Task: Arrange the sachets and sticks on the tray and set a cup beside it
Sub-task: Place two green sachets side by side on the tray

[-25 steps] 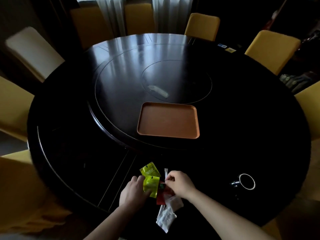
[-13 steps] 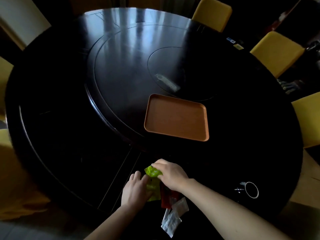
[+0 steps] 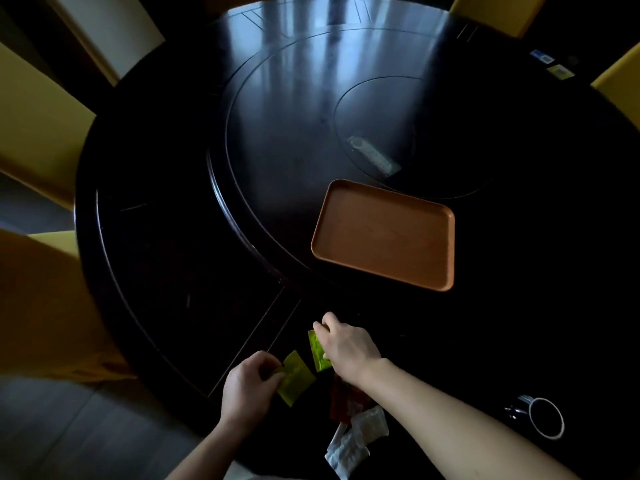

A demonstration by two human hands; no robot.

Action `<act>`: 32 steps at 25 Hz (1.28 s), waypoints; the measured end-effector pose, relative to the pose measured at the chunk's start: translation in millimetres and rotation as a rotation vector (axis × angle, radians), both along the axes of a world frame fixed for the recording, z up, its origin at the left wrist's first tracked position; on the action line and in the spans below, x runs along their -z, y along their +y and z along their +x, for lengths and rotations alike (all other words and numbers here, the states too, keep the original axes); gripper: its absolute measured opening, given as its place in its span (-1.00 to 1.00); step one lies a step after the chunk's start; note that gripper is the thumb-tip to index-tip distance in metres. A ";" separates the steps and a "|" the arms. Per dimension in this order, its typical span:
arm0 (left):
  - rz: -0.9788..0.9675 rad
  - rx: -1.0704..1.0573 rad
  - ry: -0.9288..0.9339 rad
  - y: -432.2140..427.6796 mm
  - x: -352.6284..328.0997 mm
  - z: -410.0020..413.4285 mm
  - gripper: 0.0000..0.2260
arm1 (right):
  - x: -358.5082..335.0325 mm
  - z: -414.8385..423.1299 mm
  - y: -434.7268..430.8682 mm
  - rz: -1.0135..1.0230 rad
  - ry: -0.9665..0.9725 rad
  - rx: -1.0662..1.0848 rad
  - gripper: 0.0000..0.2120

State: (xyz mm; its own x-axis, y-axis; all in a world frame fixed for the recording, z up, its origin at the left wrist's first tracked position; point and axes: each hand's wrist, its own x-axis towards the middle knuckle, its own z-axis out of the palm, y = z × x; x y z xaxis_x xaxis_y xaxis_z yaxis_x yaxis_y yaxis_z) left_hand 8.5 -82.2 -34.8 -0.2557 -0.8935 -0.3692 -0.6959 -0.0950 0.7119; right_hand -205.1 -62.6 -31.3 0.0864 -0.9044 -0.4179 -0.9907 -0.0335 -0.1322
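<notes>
An empty brown tray [image 3: 381, 237] lies on the dark round table's turning centre. Near the table's front edge my left hand [image 3: 247, 389] pinches one green sachet [image 3: 296, 377] by its left end. My right hand [image 3: 346, 348] grips a second green sachet [image 3: 317, 349], just right of the first. Under my right wrist lies a red sachet [image 3: 341, 400], and white sachets [image 3: 356, 436] lie nearer to me. A dark cup with a white rim [image 3: 542, 417] stands at the right, apart from both hands.
The black round table [image 3: 166, 271] fills the view, with yellow chairs [image 3: 38, 133] around it. A clear wrapped packet [image 3: 374, 155] lies on the centre disc behind the tray. Two small cards [image 3: 550, 65] sit at the far right rim.
The two green sachets, held together before, are now apart, one in each hand. My right hand has risen slightly toward the tray. The camera has tilted down and left.
</notes>
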 end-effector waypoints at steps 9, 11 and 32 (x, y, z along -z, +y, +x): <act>0.022 -0.127 0.046 4.1 -11.6 13.0 -0.75 | -2.2 7.8 4.3 -0.081 -0.098 0.163 -0.73; 0.018 -0.159 0.060 4.8 -12.3 16.2 -0.75 | 2.3 14.0 15.9 -0.119 -0.083 0.258 -0.51; 0.016 -0.258 0.342 -44.7 -46.3 -26.7 -0.82 | -46.8 -34.1 24.4 -0.377 -1.124 1.343 -0.86</act>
